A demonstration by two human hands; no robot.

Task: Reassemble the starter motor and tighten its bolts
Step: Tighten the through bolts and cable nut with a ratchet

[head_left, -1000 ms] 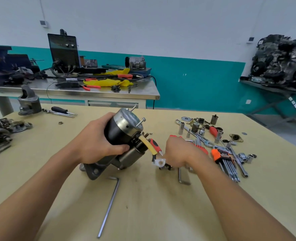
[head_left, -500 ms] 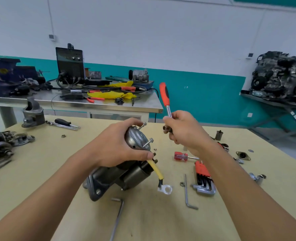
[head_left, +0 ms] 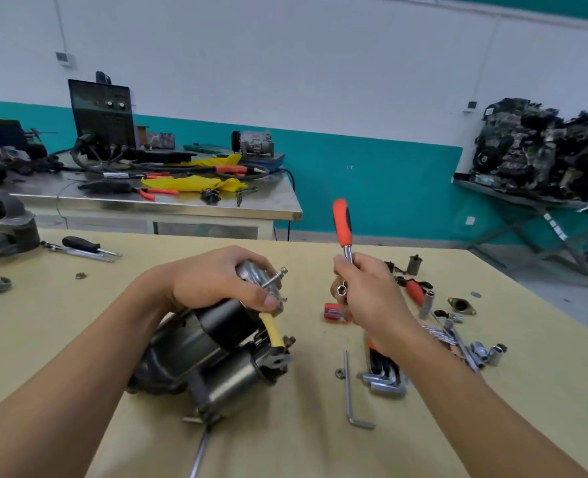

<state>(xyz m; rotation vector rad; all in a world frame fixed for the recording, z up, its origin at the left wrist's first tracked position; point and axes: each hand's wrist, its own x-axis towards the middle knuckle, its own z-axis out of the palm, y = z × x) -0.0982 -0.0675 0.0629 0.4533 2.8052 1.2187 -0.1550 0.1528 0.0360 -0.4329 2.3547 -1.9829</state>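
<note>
**Desk editor:** Where is the starter motor?

**Photographer:** The starter motor (head_left: 210, 353) is at about 7 o'clock in the frame. It lies tilted on the tan desk (head_left: 285, 443), with its silver end cap raised toward 1 o'clock. The person's left hand (head_left: 213, 284) grips that cap, fingers curled over the top. A long bolt (head_left: 275, 276) juts from the cap toward 2 o'clock. A yellow cable (head_left: 273, 331) runs down the motor's end.

**Desk editor:** And the other hand?

**Photographer:** The right hand (head_left: 368, 298) is at 3 o'clock from the motor, apart from it and lifted off the desk. Its fingers are wrapped round the steel shank of a ratchet (head_left: 342, 225). The orange-and-black handle points to 12 o'clock, and the socket (head_left: 341, 289) faces the motor at 9 o'clock.

**Desk editor:** Surroundings?

**Photographer:** A hex key set (head_left: 384, 374) and a loose hex key (head_left: 349, 391) lie at 6 o'clock from that hand. At 11 o'clock in the frame, a steel desk (head_left: 182, 201) carries a black machine (head_left: 103, 119) and a yellow cloth (head_left: 189, 182). An engine (head_left: 544, 150) sits at 2 o'clock.

**Desk editor:** Any brand names?

**Photographer:** Any lettering is too small or blurred to read.
</note>
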